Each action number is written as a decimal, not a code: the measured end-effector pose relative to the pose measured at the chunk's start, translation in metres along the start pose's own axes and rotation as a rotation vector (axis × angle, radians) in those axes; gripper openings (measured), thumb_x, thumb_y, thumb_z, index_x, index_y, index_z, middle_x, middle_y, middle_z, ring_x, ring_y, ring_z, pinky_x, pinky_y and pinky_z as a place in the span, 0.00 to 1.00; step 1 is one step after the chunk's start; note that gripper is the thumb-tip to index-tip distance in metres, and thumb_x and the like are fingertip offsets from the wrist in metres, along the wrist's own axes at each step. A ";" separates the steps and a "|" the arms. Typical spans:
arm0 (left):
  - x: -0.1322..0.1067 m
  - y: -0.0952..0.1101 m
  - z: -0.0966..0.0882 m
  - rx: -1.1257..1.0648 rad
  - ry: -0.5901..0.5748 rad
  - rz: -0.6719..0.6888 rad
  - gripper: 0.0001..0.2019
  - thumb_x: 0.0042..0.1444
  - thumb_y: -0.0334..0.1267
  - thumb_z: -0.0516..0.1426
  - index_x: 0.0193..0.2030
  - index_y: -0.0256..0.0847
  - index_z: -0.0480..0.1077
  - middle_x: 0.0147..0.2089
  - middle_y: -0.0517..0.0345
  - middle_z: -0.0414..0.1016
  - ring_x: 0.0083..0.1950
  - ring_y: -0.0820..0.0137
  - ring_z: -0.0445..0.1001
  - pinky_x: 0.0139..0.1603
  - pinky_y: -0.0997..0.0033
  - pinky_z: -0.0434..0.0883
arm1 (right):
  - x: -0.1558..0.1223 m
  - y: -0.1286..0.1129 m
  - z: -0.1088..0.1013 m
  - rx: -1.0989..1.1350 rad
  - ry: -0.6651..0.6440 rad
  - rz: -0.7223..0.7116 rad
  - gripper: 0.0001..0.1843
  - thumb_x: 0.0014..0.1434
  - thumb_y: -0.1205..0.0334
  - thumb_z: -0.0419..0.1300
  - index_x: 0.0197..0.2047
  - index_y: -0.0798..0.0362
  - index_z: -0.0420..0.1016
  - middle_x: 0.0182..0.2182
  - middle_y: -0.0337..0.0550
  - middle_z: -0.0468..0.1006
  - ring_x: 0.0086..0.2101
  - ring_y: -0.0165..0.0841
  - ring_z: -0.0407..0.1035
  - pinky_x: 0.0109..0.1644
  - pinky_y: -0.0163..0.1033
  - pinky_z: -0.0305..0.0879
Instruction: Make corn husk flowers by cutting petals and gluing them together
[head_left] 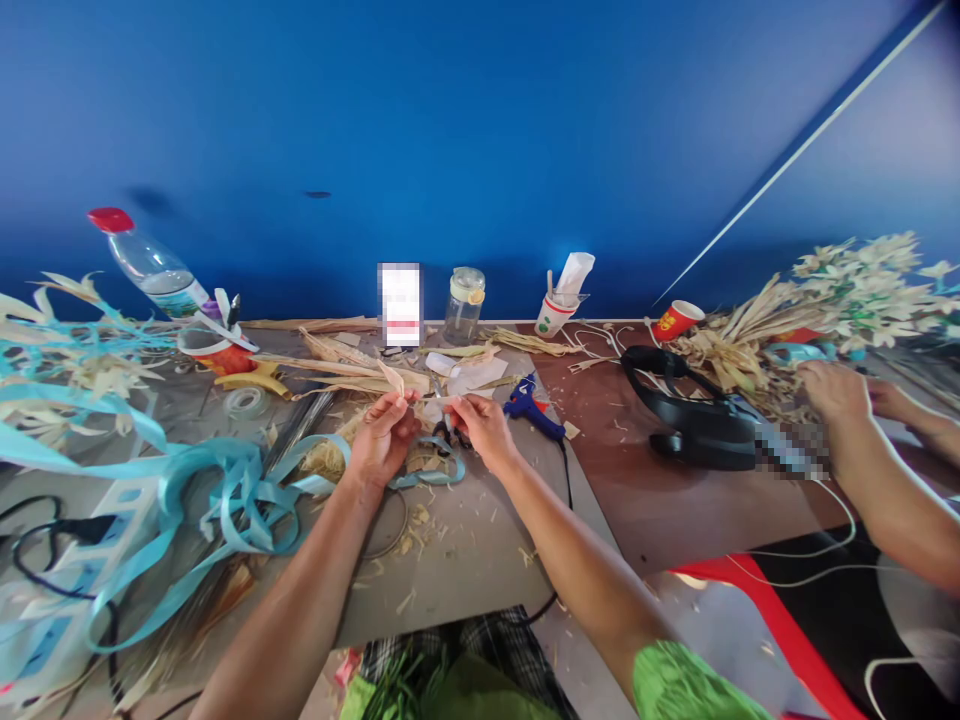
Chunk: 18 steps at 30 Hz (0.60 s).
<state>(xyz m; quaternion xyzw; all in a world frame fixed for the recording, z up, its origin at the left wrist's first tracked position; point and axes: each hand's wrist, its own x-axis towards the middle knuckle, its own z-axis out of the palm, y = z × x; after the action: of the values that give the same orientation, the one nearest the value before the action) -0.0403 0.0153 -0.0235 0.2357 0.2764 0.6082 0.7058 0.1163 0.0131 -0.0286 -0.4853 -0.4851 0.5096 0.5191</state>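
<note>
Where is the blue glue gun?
The blue glue gun lies on the table near the middle of the head view, just right of the person's right hand and left of the black fan.

One head-worn camera looks forward and down, close over the table (pixel 480 560).

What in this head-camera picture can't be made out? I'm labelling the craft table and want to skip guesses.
- Head view: the card at the wall is blurred out, so nothing on it reads.
- The scissors are mostly hidden by the right hand.
- What the left hand pinches is too small to name; it looks like a dry husk strip.
- A blurred patch covers one end of the black device.
- The co-worker's hand hides whatever it touches.
</note>
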 end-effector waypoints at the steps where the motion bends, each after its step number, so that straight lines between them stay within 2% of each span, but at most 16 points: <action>1: 0.000 -0.001 0.000 0.002 0.001 -0.001 0.08 0.41 0.32 0.67 0.30 0.40 0.74 0.37 0.60 0.77 0.20 0.85 0.57 0.24 0.77 0.62 | 0.001 0.001 0.000 0.038 0.021 0.027 0.23 0.51 0.41 0.59 0.24 0.56 0.74 0.17 0.36 0.67 0.18 0.23 0.55 0.21 0.31 0.49; 6: -0.001 -0.003 0.001 0.027 -0.016 -0.005 0.08 0.41 0.32 0.67 0.29 0.40 0.74 0.36 0.58 0.77 0.20 0.84 0.58 0.24 0.77 0.62 | 0.005 0.003 -0.002 0.149 0.128 0.151 0.26 0.47 0.38 0.60 0.18 0.55 0.69 0.13 0.35 0.64 0.15 0.23 0.54 0.19 0.31 0.47; 9: -0.001 -0.004 0.001 0.036 -0.021 -0.003 0.07 0.41 0.32 0.67 0.29 0.39 0.74 0.36 0.58 0.77 0.20 0.84 0.58 0.23 0.77 0.62 | 0.006 0.002 -0.003 0.262 0.109 0.220 0.28 0.46 0.37 0.61 0.16 0.54 0.64 0.10 0.33 0.61 0.14 0.23 0.52 0.18 0.32 0.45; 13: -0.001 -0.003 0.001 0.031 -0.019 -0.022 0.07 0.41 0.31 0.67 0.29 0.39 0.75 0.37 0.57 0.78 0.20 0.84 0.57 0.23 0.78 0.61 | 0.007 -0.001 -0.004 0.389 0.018 0.204 0.25 0.44 0.42 0.65 0.16 0.54 0.64 0.11 0.31 0.60 0.14 0.21 0.49 0.19 0.31 0.43; 18: -0.002 -0.002 0.005 0.020 0.011 -0.038 0.07 0.42 0.30 0.66 0.30 0.39 0.74 0.46 0.56 0.78 0.20 0.86 0.55 0.22 0.79 0.61 | 0.011 -0.002 -0.007 0.413 0.121 0.139 0.24 0.44 0.41 0.64 0.19 0.54 0.68 0.15 0.33 0.65 0.16 0.22 0.51 0.19 0.32 0.43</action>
<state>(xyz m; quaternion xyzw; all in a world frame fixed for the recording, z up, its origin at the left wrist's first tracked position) -0.0360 0.0133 -0.0209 0.2342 0.2911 0.5932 0.7131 0.1232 0.0236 -0.0266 -0.4306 -0.3039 0.6025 0.5994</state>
